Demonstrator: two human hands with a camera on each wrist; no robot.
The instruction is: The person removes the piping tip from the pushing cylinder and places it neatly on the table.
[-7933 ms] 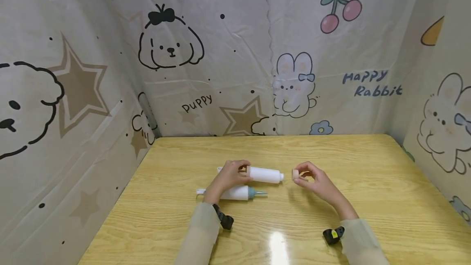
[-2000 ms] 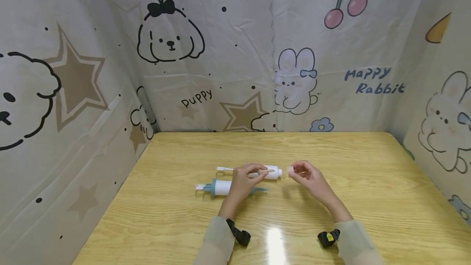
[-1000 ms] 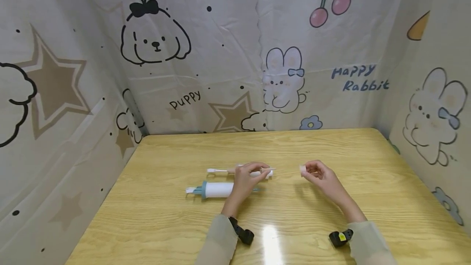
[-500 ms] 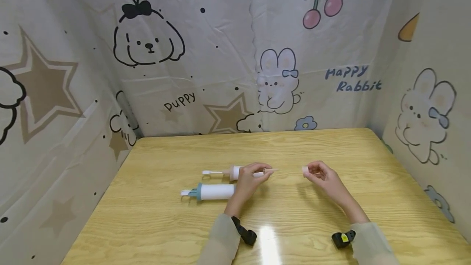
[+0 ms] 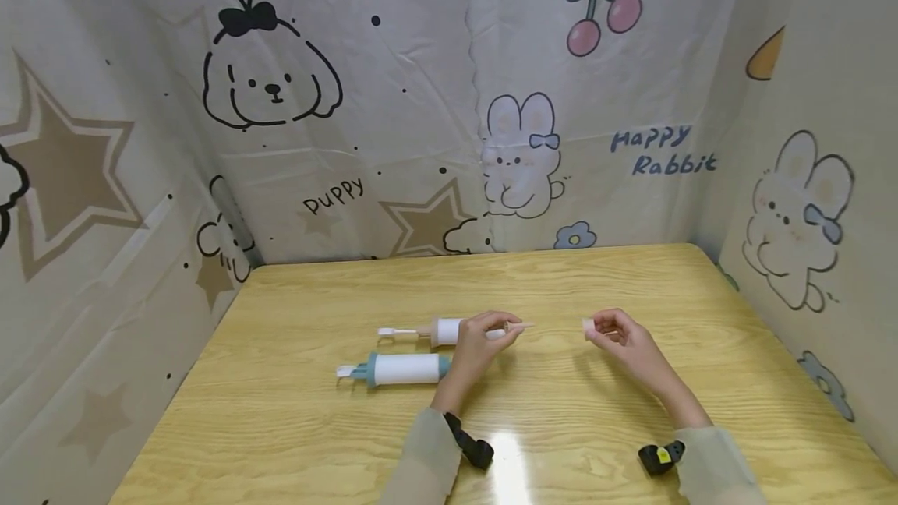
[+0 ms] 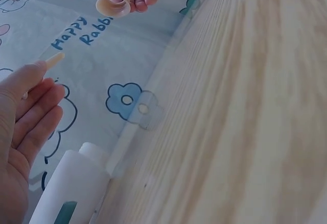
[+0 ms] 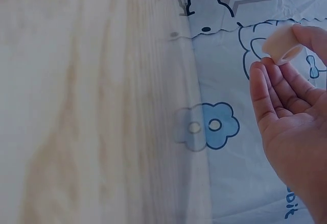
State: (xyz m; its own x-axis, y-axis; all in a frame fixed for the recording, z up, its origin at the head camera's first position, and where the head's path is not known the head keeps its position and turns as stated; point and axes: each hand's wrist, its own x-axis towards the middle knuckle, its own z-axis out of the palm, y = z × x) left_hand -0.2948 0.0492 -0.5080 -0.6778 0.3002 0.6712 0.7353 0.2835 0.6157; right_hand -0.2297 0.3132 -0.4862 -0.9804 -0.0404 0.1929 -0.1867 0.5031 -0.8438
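Observation:
My left hand point(image 5: 484, 341) pinches a small beige pointed nozzle point(image 5: 521, 326) between thumb and fingertips, its tip towards the right. My right hand point(image 5: 627, 345) pinches a short beige ring-shaped cap point(image 5: 588, 328); the left wrist view shows its hollow inside. Nozzle and cap are held apart. Behind my left hand lies a white syringe-like tube point(image 5: 446, 331) with a beige collar and a white-ended plunger. Its bare white neck point(image 6: 94, 152) shows in the left wrist view. Nearer me lies a similar tube point(image 5: 407, 369) with teal fittings, its front end hidden by my left wrist.
Both tubes lie side by side on a yellow wood-grain table point(image 5: 316, 443). A printed cloth point(image 5: 414, 115) rises as walls behind the table and at both sides. Each wrist wears a small black camera point(image 5: 659, 458).
My left hand has gone from the beige-collared tube's rear to pinching the nozzle. The hands came closer, then parted slightly; the cap stayed in my right hand. The head view has turned right.

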